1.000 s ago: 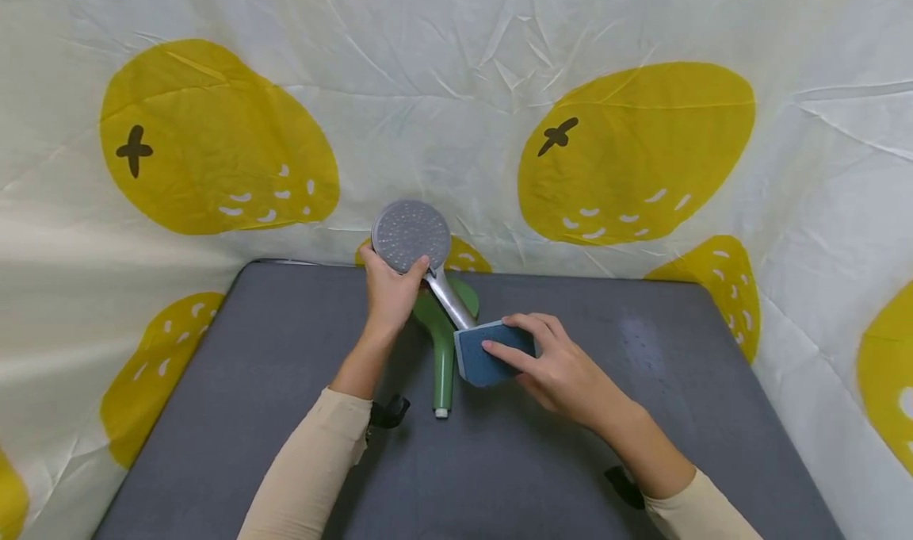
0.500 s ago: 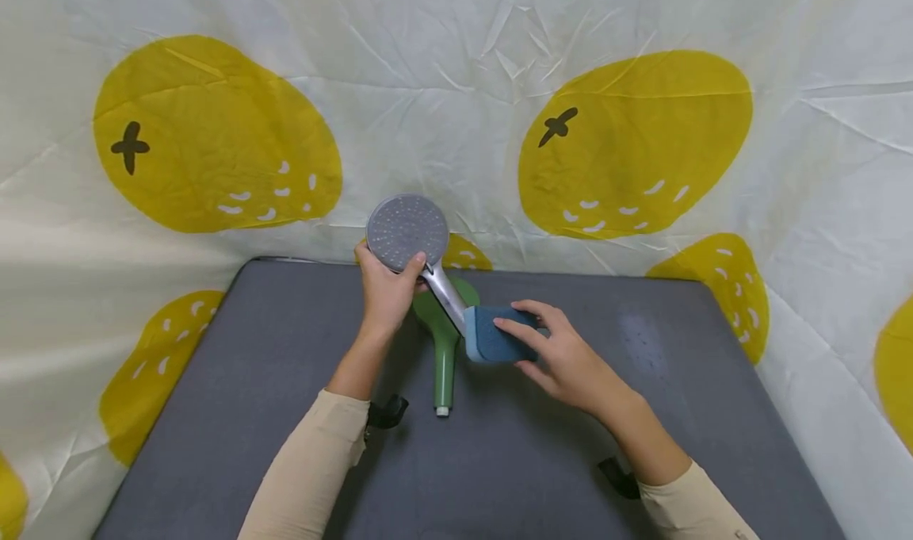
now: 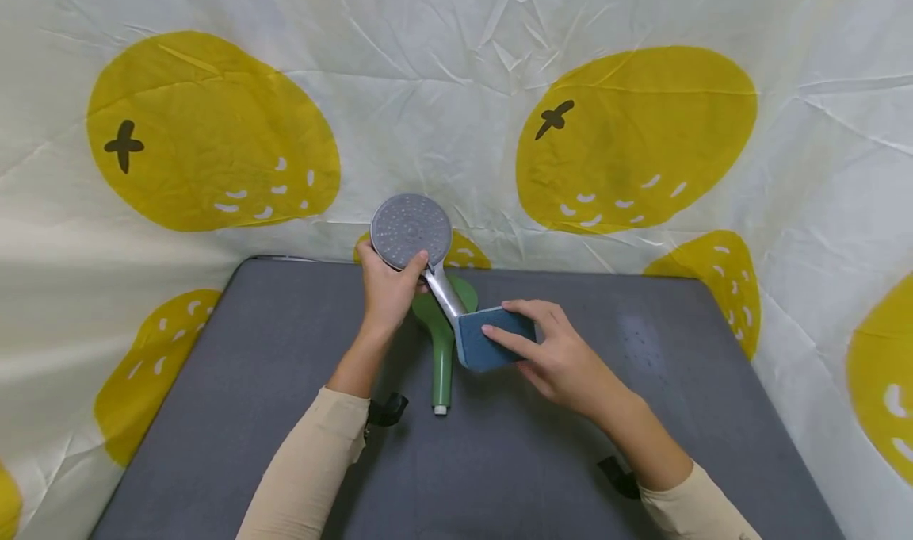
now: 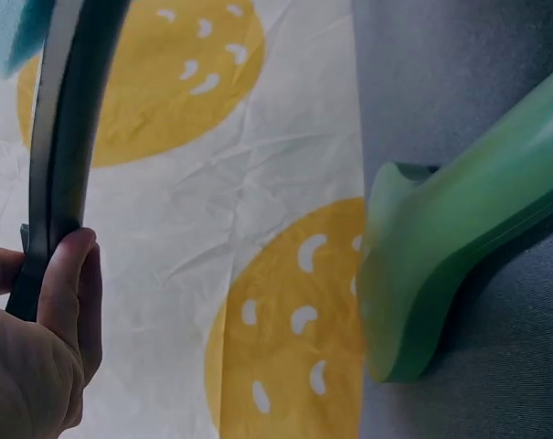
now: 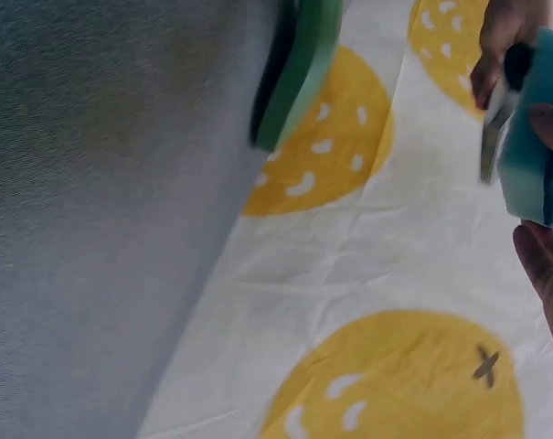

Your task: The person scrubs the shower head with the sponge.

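gripping silver showerhead [image 3: 411, 231], left hand [image 3: 388, 296], pinching sponge [image 3: 488, 346], right hand [image 3: 574, 369], table [image 3: 713, 405] spreading rightward, green showerhead [image 3: 442, 365] near back edge [image 3: 585, 275]

And up above the table [image 3: 499, 469], a shower head [image 3: 411, 231] is held by the left hand [image 3: 387, 294]; at its handle's lower end, to the right, a sponge [image 3: 495, 340] is held by the right hand [image 3: 567, 361]. Underneath (partly hidden in the head view), a second shower head [image 3: 442, 365] is laid, handle end nearest; behind it all, a cloth [image 3: 428, 128] is hung.
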Demonstrator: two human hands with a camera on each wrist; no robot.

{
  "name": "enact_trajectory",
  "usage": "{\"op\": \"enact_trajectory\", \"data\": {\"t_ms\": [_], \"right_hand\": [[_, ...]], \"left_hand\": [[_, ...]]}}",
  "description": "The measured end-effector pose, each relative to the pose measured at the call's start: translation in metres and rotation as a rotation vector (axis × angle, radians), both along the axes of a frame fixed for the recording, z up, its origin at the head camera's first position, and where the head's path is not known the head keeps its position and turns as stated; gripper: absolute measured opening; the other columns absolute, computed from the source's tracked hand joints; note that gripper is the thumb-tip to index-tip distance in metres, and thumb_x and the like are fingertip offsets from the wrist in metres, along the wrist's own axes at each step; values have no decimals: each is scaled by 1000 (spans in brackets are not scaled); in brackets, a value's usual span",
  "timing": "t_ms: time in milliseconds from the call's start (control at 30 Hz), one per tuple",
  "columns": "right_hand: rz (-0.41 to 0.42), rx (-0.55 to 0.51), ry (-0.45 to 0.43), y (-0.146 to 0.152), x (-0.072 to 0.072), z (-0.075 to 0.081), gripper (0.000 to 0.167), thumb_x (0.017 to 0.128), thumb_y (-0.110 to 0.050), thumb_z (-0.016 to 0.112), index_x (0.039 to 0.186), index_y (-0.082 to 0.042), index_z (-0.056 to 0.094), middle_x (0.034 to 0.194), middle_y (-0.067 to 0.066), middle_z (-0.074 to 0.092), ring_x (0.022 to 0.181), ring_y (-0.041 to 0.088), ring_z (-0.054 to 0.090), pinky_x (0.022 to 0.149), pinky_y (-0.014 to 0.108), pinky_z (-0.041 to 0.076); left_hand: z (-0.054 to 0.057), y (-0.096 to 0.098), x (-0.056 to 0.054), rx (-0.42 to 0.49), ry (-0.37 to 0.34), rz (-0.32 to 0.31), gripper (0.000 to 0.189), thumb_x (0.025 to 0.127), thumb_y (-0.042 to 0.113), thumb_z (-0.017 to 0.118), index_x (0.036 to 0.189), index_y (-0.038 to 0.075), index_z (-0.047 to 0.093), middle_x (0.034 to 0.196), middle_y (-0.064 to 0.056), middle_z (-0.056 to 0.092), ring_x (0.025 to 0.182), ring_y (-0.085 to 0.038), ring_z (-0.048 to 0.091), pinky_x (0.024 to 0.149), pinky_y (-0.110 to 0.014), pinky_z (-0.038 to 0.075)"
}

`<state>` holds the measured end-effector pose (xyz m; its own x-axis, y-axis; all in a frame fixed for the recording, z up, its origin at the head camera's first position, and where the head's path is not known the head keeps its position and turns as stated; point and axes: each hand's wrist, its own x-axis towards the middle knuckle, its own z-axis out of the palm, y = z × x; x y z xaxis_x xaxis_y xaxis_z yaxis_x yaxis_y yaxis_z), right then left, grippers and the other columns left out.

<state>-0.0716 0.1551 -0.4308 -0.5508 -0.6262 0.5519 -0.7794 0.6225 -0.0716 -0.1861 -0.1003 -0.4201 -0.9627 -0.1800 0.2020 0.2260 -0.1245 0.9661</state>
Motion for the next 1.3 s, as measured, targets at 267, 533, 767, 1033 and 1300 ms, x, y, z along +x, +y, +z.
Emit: {"op": "enact_trajectory", "data": {"t_ms": [267,533,767,1033,1300], "right_hand": [[14,130,64,-20,8,3,77,77,-5,89,146,-26,60,143,18,52,121,39,52,95,51,58],[-36,54,-36,-6,-2,-2,75,80,-10,89,148,-18,57,145,24,49,123,42,54,97,53,56],[-58,-25,-73,5,-12,-15,79,78,-9,90,148,-14,54,144,25,50,128,41,52,97,55,55],[-28,-29,-111,-5,-10,-16,78,81,-12,88,150,-17,52,145,23,49,129,39,52,98,55,55],[-16,-7,-104,-13,-4,-12,77,81,-13,89,150,-18,54,147,23,48,129,39,51,99,55,54]], "left_hand": [[-1,-1,1,-10,9,5,67,91,4,76,137,-2,28,124,-23,52,63,-13,62,48,-27,59],[1,-1,0,200,23,-61,73,94,-9,66,148,2,19,145,-26,44,112,-34,63,70,-26,62],[2,-2,1,328,32,-146,78,95,-15,57,154,10,14,153,-23,40,124,-36,58,76,-27,62],[5,-2,4,312,-101,-188,100,88,-5,71,161,17,6,147,-25,40,114,-30,60,71,-25,60],[3,-3,3,277,-75,-243,115,81,-12,78,163,20,5,148,-27,34,121,-35,59,81,-30,63]]}}
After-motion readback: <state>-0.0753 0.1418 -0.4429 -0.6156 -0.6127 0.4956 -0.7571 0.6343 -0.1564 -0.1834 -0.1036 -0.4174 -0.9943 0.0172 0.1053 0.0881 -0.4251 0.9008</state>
